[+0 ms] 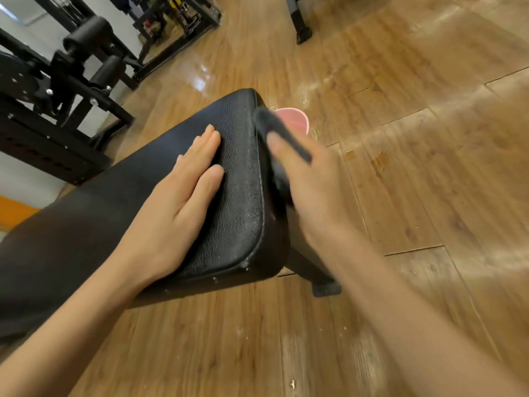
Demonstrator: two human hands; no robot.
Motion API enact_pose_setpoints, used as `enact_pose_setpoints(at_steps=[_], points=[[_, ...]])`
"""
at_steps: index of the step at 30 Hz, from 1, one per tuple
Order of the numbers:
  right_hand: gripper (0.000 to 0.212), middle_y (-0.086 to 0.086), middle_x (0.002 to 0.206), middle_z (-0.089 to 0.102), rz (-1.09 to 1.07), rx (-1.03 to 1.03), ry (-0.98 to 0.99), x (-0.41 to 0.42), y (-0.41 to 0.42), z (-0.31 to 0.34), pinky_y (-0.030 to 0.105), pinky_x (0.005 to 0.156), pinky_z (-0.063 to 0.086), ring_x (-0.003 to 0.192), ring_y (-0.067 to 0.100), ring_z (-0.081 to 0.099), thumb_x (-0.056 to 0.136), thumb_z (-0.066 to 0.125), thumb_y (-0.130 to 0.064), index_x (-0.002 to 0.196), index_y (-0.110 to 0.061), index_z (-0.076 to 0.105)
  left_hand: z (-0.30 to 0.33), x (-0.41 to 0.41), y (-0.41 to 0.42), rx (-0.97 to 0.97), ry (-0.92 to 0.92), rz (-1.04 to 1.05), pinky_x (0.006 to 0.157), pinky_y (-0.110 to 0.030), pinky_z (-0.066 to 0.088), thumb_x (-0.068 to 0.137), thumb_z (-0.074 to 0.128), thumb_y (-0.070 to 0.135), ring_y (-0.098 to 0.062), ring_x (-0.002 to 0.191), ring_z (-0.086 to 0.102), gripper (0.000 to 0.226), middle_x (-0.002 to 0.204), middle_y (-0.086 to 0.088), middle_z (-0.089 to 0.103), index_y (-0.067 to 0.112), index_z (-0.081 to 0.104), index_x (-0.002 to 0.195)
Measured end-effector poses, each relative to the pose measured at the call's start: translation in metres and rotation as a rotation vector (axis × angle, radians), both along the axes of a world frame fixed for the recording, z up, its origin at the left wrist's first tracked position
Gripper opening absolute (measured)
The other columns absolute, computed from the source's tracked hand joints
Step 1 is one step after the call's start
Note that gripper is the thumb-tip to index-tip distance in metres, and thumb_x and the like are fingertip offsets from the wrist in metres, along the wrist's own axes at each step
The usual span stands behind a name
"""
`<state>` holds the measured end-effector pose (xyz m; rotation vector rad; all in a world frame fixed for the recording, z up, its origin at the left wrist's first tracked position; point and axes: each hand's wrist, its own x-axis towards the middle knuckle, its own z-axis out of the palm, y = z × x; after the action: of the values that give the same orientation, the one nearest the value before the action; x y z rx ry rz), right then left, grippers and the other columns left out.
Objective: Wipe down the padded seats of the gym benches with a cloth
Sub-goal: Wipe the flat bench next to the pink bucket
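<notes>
One black padded bench seat (237,179) runs diagonally across the shot from lower left up toward the middle, pebbly leather-look top with a stitched seam along its near end. Two bare hands on it, no sleeves.

The left hand (183,196) lies flat on top of the seat, palm down, fingers straight and together, thumb alongside, holding nothing, just pressing on the pad. The right hand (303,179) is at the end face of the seat, pretty motion-blurred, with its fingers wrapped around one dark cloth (274,133). The cloth is bunched against that end edge, its top poking up past the fingertips near the seat's far corner. So the cloth is in the right hand and touching the bench end, not the top surface.

Other stuff, counted: one pink round thing (294,121) on the floor just behind the cloth, mostly hidden, can't tell what it is. One black bench foot (326,287) showing under the near end. Black machine frames (57,90) top left with two round foam rollers (88,32), plus one more black leg (302,27) at the top middle. Wooden plank floor (400,138) everywhere, with little white specks on the boards near the bottom.
</notes>
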<state>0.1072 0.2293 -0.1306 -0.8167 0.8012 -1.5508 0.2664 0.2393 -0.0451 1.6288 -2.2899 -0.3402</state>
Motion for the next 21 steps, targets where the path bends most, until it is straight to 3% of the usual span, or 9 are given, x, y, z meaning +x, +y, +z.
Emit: enact_pose_setpoints(at_steps=[3, 5, 8, 10, 13, 15, 19, 21], points=[[0.034, 0.002, 0.119, 0.07, 0.017, -0.094, -0.062, -0.002, 0.003, 0.002, 0.038, 0.1, 0.051, 0.114, 0.017, 0.064, 0.097, 0.059, -0.017, 0.13, -0.008, 0.062, 0.003, -0.005, 0.005, 0.045, 0.018, 0.032, 0.109, 0.002, 0.012, 0.102, 0.033, 0.05, 0.009, 0.147, 0.017, 0.058, 0.16, 0.024, 0.022, 0.03, 0.027, 0.156], [0.036, -0.006, 0.13, 0.064, 0.006, -0.085, -0.045, 0.006, 0.047, 0.001, 0.031, 0.109, 0.043, 0.126, 0.008, 0.055, 0.097, 0.059, -0.016, 0.133, -0.015, 0.061, 0.005, -0.003, 0.005, 0.031, 0.02, 0.035, 0.118, -0.008, 0.011, 0.103, 0.035, 0.049, 0.009, 0.147, 0.016, 0.058, 0.161, 0.021, 0.021, 0.027, 0.027, 0.156], [0.038, -0.019, 0.134, 0.059, -0.124, -0.181, -0.078, 0.012, 0.121, -0.002, 0.018, 0.108, 0.037, 0.131, 0.0, 0.048, 0.093, 0.058, -0.02, 0.13, -0.026, 0.061, 0.005, -0.001, 0.004, 0.013, -0.019, 0.017, 0.122, -0.019, 0.009, 0.1, 0.032, 0.046, 0.009, 0.148, 0.014, 0.061, 0.162, 0.02, 0.021, 0.026, 0.027, 0.157], [0.036, -0.013, 0.132, 0.062, -0.105, -0.157, -0.083, 0.01, 0.092, -0.003, 0.023, 0.109, 0.04, 0.129, 0.003, 0.052, 0.095, 0.059, -0.017, 0.13, -0.021, 0.062, 0.004, -0.001, 0.004, 0.01, -0.023, 0.018, 0.122, -0.02, 0.008, 0.103, 0.033, 0.042, 0.007, 0.148, 0.015, 0.056, 0.163, 0.018, 0.021, 0.025, 0.027, 0.157], [0.036, 0.004, 0.129, 0.065, 0.016, 0.068, -0.135, 0.009, 0.016, 0.008, 0.041, 0.109, 0.044, 0.124, 0.015, 0.058, 0.097, 0.057, -0.015, 0.133, -0.01, 0.06, 0.005, -0.002, 0.006, 0.007, -0.032, 0.029, 0.121, -0.018, 0.008, 0.108, 0.034, 0.034, 0.004, 0.149, 0.015, 0.051, 0.163, 0.015, 0.021, 0.023, 0.027, 0.157], [0.037, 0.007, 0.128, 0.065, 0.024, 0.029, -0.163, 0.007, 0.011, 0.01, 0.046, 0.108, 0.045, 0.122, 0.019, 0.059, 0.097, 0.057, -0.017, 0.133, -0.009, 0.059, 0.006, -0.003, 0.007, 0.009, -0.038, 0.038, 0.12, -0.014, 0.007, 0.108, 0.034, 0.033, 0.004, 0.149, 0.015, 0.05, 0.163, 0.014, 0.021, 0.023, 0.027, 0.157], [0.038, -0.011, 0.136, 0.059, -0.15, -0.086, -0.058, 0.026, 0.1, 0.0, 0.026, 0.111, 0.039, 0.132, 0.004, 0.048, 0.097, 0.058, -0.019, 0.134, -0.018, 0.059, 0.005, -0.001, 0.004, -0.001, -0.038, 0.023, 0.12, -0.015, 0.008, 0.108, 0.034, 0.032, 0.002, 0.15, 0.015, 0.05, 0.164, 0.011, 0.021, 0.022, 0.028, 0.157], [0.037, -0.013, 0.138, 0.058, -0.245, -0.193, -0.001, 0.035, 0.128, -0.004, 0.022, 0.11, 0.038, 0.135, 0.006, 0.046, 0.093, 0.056, -0.019, 0.13, -0.019, 0.06, 0.004, -0.001, 0.003, -0.01, -0.041, 0.02, 0.121, -0.016, 0.008, 0.108, 0.035, 0.033, 0.001, 0.15, 0.016, 0.051, 0.164, 0.01, 0.022, 0.021, 0.028, 0.157]])
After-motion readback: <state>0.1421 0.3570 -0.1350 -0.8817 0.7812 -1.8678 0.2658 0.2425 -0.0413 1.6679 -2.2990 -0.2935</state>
